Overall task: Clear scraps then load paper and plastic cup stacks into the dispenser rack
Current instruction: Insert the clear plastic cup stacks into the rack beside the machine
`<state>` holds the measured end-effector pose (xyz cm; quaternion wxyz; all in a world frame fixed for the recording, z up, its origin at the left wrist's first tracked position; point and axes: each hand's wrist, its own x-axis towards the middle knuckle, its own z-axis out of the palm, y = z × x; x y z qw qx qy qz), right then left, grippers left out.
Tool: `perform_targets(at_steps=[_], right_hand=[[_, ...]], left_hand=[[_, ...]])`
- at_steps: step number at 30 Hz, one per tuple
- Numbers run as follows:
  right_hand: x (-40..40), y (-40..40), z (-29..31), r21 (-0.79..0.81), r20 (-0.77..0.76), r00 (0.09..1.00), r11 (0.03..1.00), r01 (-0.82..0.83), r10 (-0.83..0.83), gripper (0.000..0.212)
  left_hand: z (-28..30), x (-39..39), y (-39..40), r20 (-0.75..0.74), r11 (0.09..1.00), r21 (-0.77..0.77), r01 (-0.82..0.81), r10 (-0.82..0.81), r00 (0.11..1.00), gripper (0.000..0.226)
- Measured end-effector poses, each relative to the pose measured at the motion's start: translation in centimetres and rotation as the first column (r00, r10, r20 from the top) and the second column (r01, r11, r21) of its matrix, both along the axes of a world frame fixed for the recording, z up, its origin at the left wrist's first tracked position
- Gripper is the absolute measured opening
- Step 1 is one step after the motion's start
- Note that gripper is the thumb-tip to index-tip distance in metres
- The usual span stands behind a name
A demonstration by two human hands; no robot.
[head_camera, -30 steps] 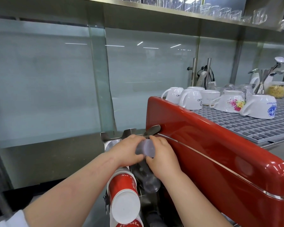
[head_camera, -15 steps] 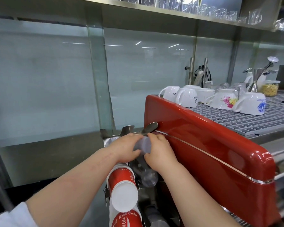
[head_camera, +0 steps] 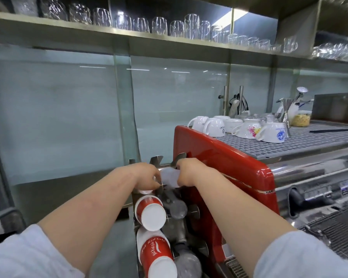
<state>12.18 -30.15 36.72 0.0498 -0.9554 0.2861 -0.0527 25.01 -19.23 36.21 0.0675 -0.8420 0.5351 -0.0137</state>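
A clear plastic cup stack [head_camera: 169, 178] lies bottom-first toward me in the top right slot of the metal dispenser rack [head_camera: 157, 160], beside the red espresso machine. My left hand [head_camera: 146, 176] grips its left side and my right hand [head_camera: 189, 172] grips its right side. Below, two red-and-white paper cup stacks [head_camera: 150, 210] [head_camera: 156, 255] stick out of the left slots. Clear plastic cup stacks [head_camera: 177, 207] [head_camera: 188, 263] fill the right slots under my hands.
The red espresso machine [head_camera: 225, 167] stands tight against the rack's right side, with white mugs [head_camera: 215, 127] on its grey top grate. A glass partition [head_camera: 68, 117] rises behind the rack. Glasses [head_camera: 159, 25] line the steel shelf overhead.
The view has pulled back and tilted up, showing the overhead shelf. Both hands stay on the clear cup stack at the top slot, now spread a little wider on its sides.
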Motion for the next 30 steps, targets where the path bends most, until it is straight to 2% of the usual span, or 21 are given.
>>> perform_targets(at_steps=[4, 7, 11, 15, 19, 22, 30], right_hand=[[-1.7, 1.9, 3.2, -0.054, -0.157, 0.983, 0.993, -0.109, 0.1, 0.05], [-2.8, 3.0, 4.5, -0.05, -0.171, 0.97, 0.982, -0.182, 0.172, 0.053], [-3.1, 5.3, 5.1, -0.055, -0.16, 0.945, 0.953, -0.298, 0.287, 0.053], [-2.7, 8.6, 4.6, -0.052, -0.189, 0.901, 0.912, -0.406, 0.39, 0.048], [-2.0, 13.8, 3.1, -0.015, -0.192, 0.826, 0.84, -0.542, 0.53, 0.043], [-1.9, 17.5, 1.3, 0.031, -0.153, 0.763, 0.775, -0.632, 0.628, 0.042], [-0.4, 26.7, -7.9, 0.222, -0.142, 0.57, 0.588, -0.778, 0.809, 0.039]], left_hand=[[2.5, -1.3, 2.2, -0.015, 0.997, 0.065, -0.045, 0.046, 0.999, 0.044], [4.0, -1.9, 4.6, -0.006, 0.987, 0.141, -0.083, 0.085, 0.996, 0.047], [5.0, -2.9, 9.3, 0.002, 0.979, 0.17, -0.11, 0.111, 0.994, 0.049], [5.0, -3.2, 15.5, -0.061, 0.972, 0.178, -0.156, 0.169, 0.984, 0.051], [3.1, -3.7, 23.6, -0.208, 0.963, 0.152, -0.223, 0.252, 0.945, 0.048], [0.7, -4.5, 28.6, -0.24, 0.956, 0.165, -0.241, 0.276, 0.931, 0.046], [-6.9, -7.1, 40.8, -0.468, 0.915, 0.108, -0.39, 0.393, 0.792, 0.045]])
